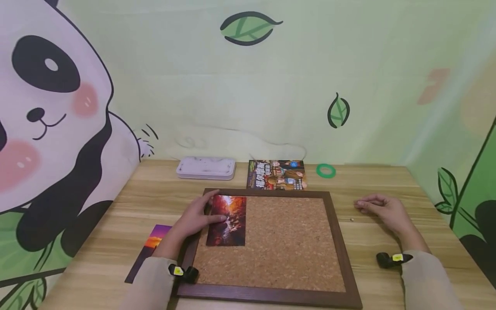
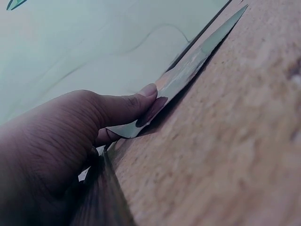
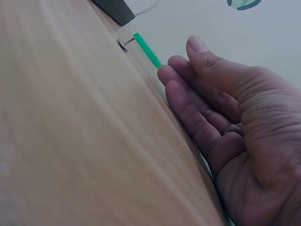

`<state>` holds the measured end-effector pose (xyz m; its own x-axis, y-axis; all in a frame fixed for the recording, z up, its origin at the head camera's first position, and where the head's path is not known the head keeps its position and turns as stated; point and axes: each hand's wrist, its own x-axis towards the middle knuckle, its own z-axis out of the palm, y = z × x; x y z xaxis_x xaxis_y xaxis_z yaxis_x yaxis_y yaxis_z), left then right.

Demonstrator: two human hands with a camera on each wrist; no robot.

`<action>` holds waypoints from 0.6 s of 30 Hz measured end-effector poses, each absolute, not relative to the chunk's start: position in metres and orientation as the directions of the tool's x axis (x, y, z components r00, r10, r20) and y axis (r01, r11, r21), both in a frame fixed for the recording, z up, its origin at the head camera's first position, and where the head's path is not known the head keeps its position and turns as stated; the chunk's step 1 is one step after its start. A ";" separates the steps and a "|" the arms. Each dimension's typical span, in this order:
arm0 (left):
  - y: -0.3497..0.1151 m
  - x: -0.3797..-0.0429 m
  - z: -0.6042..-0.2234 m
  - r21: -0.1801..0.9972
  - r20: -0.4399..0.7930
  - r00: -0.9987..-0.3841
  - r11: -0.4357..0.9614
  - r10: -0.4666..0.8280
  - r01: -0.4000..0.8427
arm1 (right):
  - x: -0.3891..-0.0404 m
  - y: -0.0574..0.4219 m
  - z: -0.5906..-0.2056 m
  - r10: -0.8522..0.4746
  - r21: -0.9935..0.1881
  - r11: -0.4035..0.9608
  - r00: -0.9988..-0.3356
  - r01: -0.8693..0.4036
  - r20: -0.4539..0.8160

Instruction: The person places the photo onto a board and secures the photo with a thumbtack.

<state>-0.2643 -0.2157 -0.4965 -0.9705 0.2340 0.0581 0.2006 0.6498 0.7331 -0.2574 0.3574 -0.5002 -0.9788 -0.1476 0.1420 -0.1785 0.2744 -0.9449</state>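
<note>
My left hand (image 1: pixel 199 214) pinches the left edge of a glossy photo (image 1: pixel 234 224) of a red autumn stream, thumb on its face and a finger beneath. The photo overlaps the upper left of a cork board (image 1: pixel 286 245) in a dark brown frame (image 1: pixel 271 294). In the left wrist view the photo (image 2: pixel 188 68) bends up at the gripped end. To the right of the board, my right hand (image 1: pixel 387 211) is low over the table with loosely bent fingers and nothing visible between them. Near its fingertips a thumbtack (image 3: pixel 124 45) lies on the table, point up at a slant.
A second photo, a purple and orange sunset (image 1: pixel 149 247), lies left of the board, partly under my left forearm. Along the back are a pale marbled case (image 1: pixel 206 168), a colourful printed booklet (image 1: pixel 277 175) and a green tape roll (image 1: pixel 326 171). A printed cloth wall stands behind.
</note>
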 end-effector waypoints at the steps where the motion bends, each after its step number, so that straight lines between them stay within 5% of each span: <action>1: -0.215 -0.264 -0.496 0.733 0.059 -0.970 0.650 0.234 0.201 | -0.257 0.357 -0.500 -0.143 -0.943 0.279 -0.979 -0.182 0.146; 18: -0.216 -0.265 -0.498 0.735 0.053 -0.971 0.649 0.231 0.195 | -0.257 0.356 -0.499 -0.125 -0.943 0.278 -0.980 -0.183 0.153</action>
